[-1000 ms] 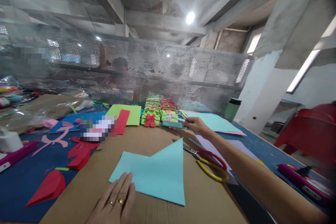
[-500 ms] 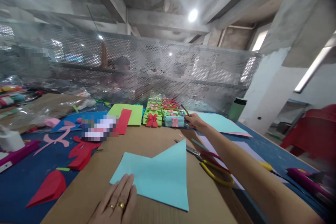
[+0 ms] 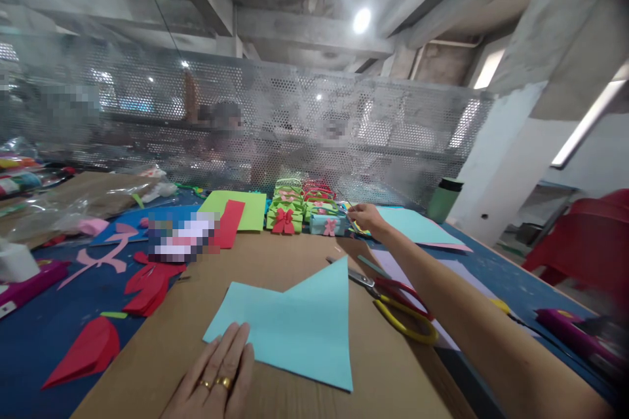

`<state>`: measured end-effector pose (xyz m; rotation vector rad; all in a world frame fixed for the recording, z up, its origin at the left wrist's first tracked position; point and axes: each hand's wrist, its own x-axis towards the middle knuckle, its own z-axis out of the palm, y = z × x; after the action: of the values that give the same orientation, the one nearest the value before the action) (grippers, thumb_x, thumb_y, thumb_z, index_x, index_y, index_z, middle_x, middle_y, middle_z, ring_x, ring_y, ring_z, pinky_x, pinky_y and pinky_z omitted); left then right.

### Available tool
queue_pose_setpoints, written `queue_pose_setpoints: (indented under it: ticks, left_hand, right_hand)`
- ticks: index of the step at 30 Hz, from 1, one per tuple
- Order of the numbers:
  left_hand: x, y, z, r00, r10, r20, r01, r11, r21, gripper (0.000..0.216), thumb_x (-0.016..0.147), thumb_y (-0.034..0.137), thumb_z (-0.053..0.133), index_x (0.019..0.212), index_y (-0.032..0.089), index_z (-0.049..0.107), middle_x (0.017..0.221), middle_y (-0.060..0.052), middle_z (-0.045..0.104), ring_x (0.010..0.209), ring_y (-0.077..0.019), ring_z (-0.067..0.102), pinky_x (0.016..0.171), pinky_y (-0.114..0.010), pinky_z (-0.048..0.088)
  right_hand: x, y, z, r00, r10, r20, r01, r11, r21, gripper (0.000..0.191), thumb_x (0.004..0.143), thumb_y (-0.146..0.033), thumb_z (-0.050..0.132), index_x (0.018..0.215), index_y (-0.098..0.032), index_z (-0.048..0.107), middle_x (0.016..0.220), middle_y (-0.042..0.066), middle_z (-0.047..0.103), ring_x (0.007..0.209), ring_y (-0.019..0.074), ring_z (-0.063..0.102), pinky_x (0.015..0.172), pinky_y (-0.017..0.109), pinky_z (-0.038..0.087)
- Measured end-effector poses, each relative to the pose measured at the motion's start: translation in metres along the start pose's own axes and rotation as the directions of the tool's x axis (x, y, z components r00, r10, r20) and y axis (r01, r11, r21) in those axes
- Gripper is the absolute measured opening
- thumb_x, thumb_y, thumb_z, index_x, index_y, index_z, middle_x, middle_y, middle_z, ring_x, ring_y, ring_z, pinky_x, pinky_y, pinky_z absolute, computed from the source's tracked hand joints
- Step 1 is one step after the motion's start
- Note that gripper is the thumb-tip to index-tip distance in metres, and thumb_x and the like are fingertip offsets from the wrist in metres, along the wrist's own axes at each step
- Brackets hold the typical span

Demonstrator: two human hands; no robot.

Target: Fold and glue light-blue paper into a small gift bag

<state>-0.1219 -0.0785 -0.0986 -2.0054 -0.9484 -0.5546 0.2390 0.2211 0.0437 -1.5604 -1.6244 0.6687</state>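
presses a light-blue sheet (image 3: 299, 334) flat with the left hand (image 3: 219, 370), with fingers straight, close together and uncurled over the lower left edge. wears two gold rings on that hand. has the sheet in the middle of a brown board (image 3: 285, 399), with a broad notch in its far edge and a tall point at its far right corner.

has a folded red piece (image 3: 81, 350) at left on the dark-blue table (image 3: 29, 347), then a short green strip (image 3: 113, 315) and more red pieces (image 3: 150, 294) beyond. has scissors (image 3: 366, 280) with one red and one yellow handle just right of the sheet, and a purple device (image 3: 572, 334) farther right, partly blurred.

reaches the right arm past the scissors and over lilac paper (image 3: 386, 260) to the far end of the board. holds the right hand (image 3: 362, 217) bent, with fingertips drawn in narrow; cannot tell whether gripping anything there. has that hand just right of a light-blue bag (image 3: 322, 225) with a pink bow; cannot tell touching from apart.

shows a green bag (image 3: 297, 219) with a red bow beside it, with others behind. has a green cup (image 3: 445, 201) beyond at right and a perforated panel (image 3: 295, 124) across the back.
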Motion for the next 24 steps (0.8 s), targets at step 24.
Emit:
queue_pose_setpoints:
  ticks: [24]
  left_hand:
    - [0.018, 0.011, -0.039, 0.968, -0.142, 0.207, 0.205, 0.925, -0.32, 0.101, 0.07, 0.072, 0.07, 0.147, 0.014, 0.043, 0.145, -0.026, 0.049, 0.136, -0.0419, 0.044, 0.104, -0.055, 0.044]
  right_hand:
    - [-0.23, -0.035, -0.05, 0.968, -0.196, 0.156, 0.182, 0.978, 0.103, 0.047, 0.081, -0.06, 0.062, 0.102, -0.018, 0.065, 0.061, -0.002, 0.052, 0.049, 0.0103, 0.042, 0.043, 0.023, 0.03]
